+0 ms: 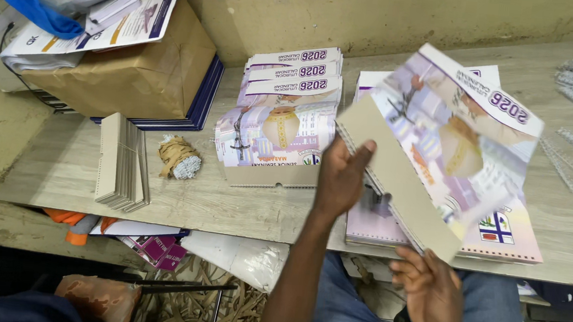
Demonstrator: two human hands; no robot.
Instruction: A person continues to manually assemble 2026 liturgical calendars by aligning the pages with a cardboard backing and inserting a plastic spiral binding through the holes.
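Two bare arms reach up from the lower edge of the view, the left hand and the right hand both uncovered, with no gloves, rings, watch or bracelet to be seen. Neither forearm shows any sleeve, so whatever top is worn ends above what the view takes in. Below the arms the person's lap is visible in blue denim jeans, the cloth mid-blue and slightly faded, with a small pale patch at the bottom edge between the legs
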